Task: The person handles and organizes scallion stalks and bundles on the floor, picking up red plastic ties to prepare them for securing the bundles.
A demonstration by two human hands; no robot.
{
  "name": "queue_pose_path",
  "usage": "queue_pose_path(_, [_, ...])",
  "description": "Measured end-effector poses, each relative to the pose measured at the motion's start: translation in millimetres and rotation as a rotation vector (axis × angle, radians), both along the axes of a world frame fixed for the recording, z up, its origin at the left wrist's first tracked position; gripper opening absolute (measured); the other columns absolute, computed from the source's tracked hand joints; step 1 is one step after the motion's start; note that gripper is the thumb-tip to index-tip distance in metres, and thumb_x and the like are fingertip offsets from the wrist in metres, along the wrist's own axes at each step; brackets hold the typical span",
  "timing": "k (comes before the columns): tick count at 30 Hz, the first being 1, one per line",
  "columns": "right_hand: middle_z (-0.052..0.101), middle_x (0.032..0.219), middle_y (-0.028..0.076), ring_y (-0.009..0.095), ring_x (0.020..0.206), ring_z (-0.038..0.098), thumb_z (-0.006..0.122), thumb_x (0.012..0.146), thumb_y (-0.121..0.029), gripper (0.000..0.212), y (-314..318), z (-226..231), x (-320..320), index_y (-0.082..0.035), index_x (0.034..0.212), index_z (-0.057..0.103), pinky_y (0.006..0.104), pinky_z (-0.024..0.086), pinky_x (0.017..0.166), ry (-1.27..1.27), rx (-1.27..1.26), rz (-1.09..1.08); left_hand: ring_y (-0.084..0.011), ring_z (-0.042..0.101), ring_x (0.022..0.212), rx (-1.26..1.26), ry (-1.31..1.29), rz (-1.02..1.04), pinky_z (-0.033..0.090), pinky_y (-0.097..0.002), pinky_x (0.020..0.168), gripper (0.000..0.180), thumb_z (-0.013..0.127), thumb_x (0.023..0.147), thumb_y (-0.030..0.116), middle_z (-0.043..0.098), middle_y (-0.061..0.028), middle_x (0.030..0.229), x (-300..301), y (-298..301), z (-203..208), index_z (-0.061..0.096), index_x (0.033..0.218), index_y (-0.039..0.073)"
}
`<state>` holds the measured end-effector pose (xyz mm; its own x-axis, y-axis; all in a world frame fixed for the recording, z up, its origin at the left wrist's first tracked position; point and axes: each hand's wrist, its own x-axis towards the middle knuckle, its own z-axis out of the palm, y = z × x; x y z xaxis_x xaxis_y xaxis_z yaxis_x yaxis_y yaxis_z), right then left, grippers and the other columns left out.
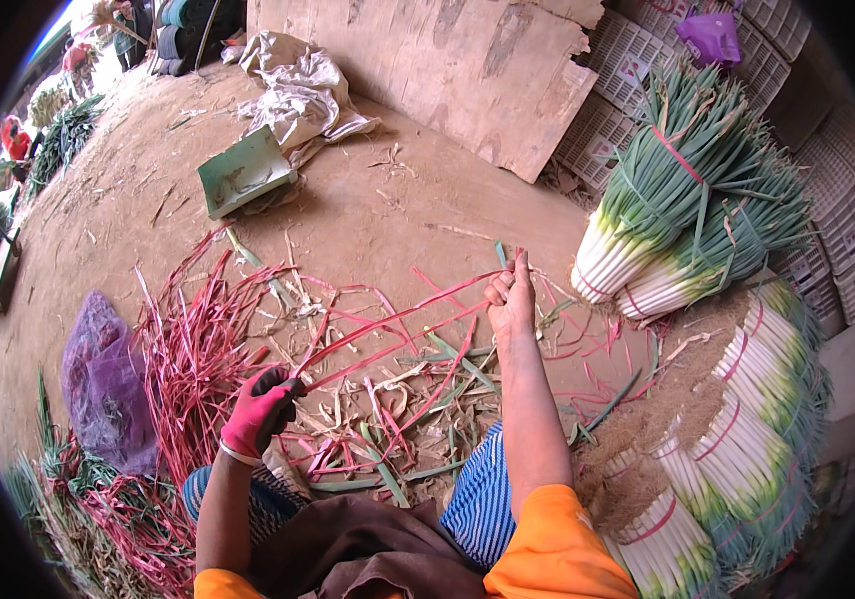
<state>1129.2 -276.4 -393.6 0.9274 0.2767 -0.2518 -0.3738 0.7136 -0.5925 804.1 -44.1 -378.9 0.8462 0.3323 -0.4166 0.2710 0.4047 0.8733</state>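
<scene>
My left hand (251,417), in a red and black glove, is closed on one end of a red plastic strip (402,317). Bare and raised further forward, my right hand (513,299) grips the other end. The doubled strip stretches slantwise between them above the ground. To the left of the gloved hand lies a tangled heap of similar red strips (193,344). Beneath the stretched strip, loose leaves and peelings (417,394) are scattered on the floor. Tied scallion bundles (637,215) with white stems and green tops stand beyond my right hand.
More tied scallions (762,429) line the right side. A purple mesh bag (108,389) lies at the left. Ahead are a green dustpan (246,175), a whitish sack (302,90) and a leaning wooden board (447,65). Plastic crates (632,65) stack at the back right.
</scene>
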Motion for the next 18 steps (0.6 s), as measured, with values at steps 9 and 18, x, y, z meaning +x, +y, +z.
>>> queue_pose_path(9, [0.025,0.052,-0.006,0.005,0.041,0.022,0.046,0.095,-0.034,0.028,1,1,-1,-0.011,0.078,0.044,0.0209,0.016,0.038,-0.042,-0.102,0.014,-0.0031,0.045,0.051,0.284,-0.051,0.067,0.032,-0.0179,0.043,0.015,0.056,0.085,0.019,0.056,0.0008,0.068,-3,3,5,0.057,0.091,0.005])
queue_pose_path(18, [0.026,0.051,-0.005,0.007,0.041,0.026,0.041,0.094,-0.029,0.025,1,-9,-3,-0.012,0.077,0.043,0.0225,0.021,0.038,-0.015,-0.174,-0.006,-0.0051,0.042,0.041,0.085,-0.116,0.111,0.029,-0.0192,0.036,0.017,0.054,0.086,0.023,0.060,-0.0063,0.070,-1,9,16,0.052,0.090,0.007])
